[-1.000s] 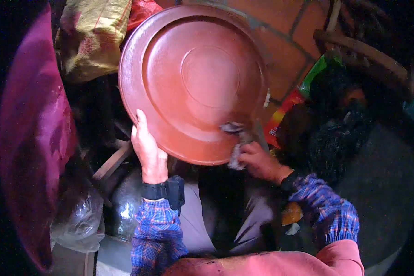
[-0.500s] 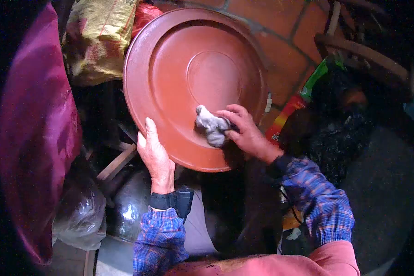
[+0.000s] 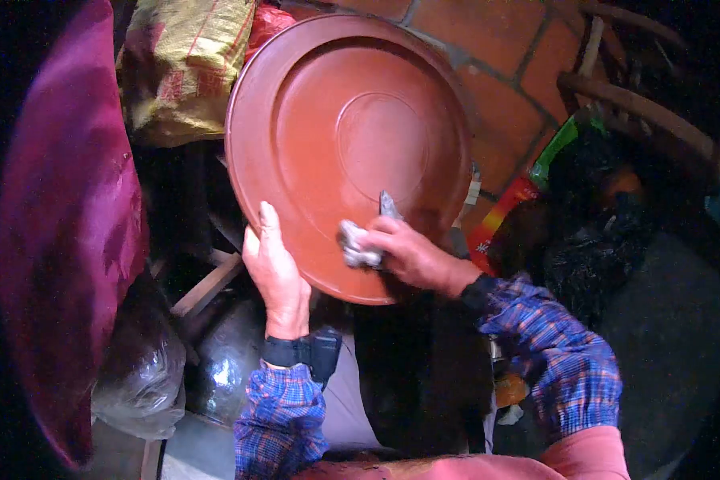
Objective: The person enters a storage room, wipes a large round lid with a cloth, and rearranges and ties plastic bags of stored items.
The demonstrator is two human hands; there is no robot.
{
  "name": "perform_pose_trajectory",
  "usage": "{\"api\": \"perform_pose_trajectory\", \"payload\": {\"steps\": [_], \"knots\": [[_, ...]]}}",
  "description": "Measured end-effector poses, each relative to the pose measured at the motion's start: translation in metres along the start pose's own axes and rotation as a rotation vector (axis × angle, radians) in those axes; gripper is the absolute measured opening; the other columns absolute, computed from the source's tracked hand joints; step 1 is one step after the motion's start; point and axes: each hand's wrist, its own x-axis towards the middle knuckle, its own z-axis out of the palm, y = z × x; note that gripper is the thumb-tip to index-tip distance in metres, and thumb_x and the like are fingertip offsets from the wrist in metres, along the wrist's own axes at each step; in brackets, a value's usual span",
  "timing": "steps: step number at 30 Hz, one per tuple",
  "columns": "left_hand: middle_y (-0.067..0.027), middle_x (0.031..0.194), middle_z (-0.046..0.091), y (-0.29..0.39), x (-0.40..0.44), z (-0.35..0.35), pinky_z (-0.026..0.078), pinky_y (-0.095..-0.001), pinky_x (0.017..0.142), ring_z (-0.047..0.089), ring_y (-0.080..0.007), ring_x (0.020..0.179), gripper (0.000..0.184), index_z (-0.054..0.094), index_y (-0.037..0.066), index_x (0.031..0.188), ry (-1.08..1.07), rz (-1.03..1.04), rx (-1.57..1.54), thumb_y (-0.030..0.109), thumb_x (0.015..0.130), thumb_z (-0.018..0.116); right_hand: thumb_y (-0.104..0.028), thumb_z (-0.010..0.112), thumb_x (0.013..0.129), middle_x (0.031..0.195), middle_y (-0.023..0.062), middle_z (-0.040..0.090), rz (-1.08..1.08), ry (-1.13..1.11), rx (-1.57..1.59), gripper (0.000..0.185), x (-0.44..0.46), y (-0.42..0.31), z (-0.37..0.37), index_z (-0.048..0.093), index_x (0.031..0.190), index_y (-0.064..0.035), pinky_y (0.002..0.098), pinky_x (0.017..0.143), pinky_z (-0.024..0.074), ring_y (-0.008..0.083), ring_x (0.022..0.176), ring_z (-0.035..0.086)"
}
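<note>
A large round reddish-brown lid or tray (image 3: 312, 160) with a raised ring at its middle is tilted in front of me. My left hand (image 3: 278, 268) grips its lower left rim, thumb on the upper face and the other fingers hidden beneath. Bunched in my right hand (image 3: 412, 254) is a grey-white cloth (image 3: 358, 245), pressed on the lower part of the disc, below the ring. The fingers of that hand are closed round the cloth.
A yellow woven sack (image 3: 188, 72) and a red bag (image 3: 268, 30) lie at the upper left. Purple fabric (image 3: 72, 232) hangs at the left, above a clear plastic bag (image 3: 144, 384). Wooden furniture (image 3: 640, 104) and a black plastic bag (image 3: 588, 256) are at the right, over a tiled floor (image 3: 496, 112).
My right hand has moved with the cloth from the disc's lower right edge onto its face, then slightly left and down. The disc and my left hand have shifted a little right in view.
</note>
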Motion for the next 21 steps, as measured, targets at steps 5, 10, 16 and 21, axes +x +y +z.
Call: {"api": "perform_pose_trajectory", "payload": {"steps": [5, 10, 16, 21], "knots": [[-0.0146, 0.128, 0.055, 0.008, 0.008, 0.005, 0.045, -0.039, 0.099, 0.056, -0.0243, 0.114, 0.049, 0.047, -0.003, 0.129, -0.028, -0.039, -0.027, 0.033, 0.098, 0.055, -0.006, 0.06, 0.084, 0.099, 0.0135, 0.064, 0.84, 0.075, 0.661, 0.032, -0.052, 0.094, -0.045, 0.058, 0.115, -0.007, 0.0378, 0.078, 0.0476, 0.0277, 0.091, 0.061], [-0.0146, 0.13, 0.053, 0.0, 0.005, 0.002, 0.043, -0.0385, 0.1, 0.054, -0.0242, 0.116, 0.049, 0.046, -0.003, 0.132, -0.019, -0.036, 0.008, 0.03, 0.098, 0.054, -0.005, 0.066, 0.078, 0.099, 0.0183, 0.059, 0.58, 0.346, 0.17, 0.037, -0.023, 0.098, -0.007, 0.055, 0.113, -0.0071, 0.0413, 0.085, 0.0478, 0.0346, 0.096, 0.058], [-0.0138, 0.13, 0.054, 0.006, -0.016, 0.004, 0.043, -0.0379, 0.1, 0.054, -0.0235, 0.116, 0.048, 0.045, -0.003, 0.134, 0.0, -0.036, 0.075, 0.029, 0.099, 0.054, 0.001, 0.06, 0.074, 0.107, 0.0197, 0.048, 0.123, 0.221, -0.023, 0.047, 0.044, -0.005, 0.002, 0.049, 0.119, -0.0069, 0.0403, 0.096, 0.0409, 0.0372, 0.108, 0.048], [-0.013, 0.121, 0.059, 0.003, -0.019, 0.016, 0.047, -0.0337, 0.092, 0.058, -0.0204, 0.106, 0.043, 0.049, -0.005, 0.127, 0.04, -0.005, 0.037, 0.026, 0.098, 0.055, 0.005, 0.056, 0.077, 0.089, 0.0236, 0.06, 0.51, 0.63, -0.546, 0.035, 0.016, 0.156, -0.052, 0.053, 0.111, -0.0021, 0.047, 0.068, 0.0472, 0.0415, 0.081, 0.059]]}}
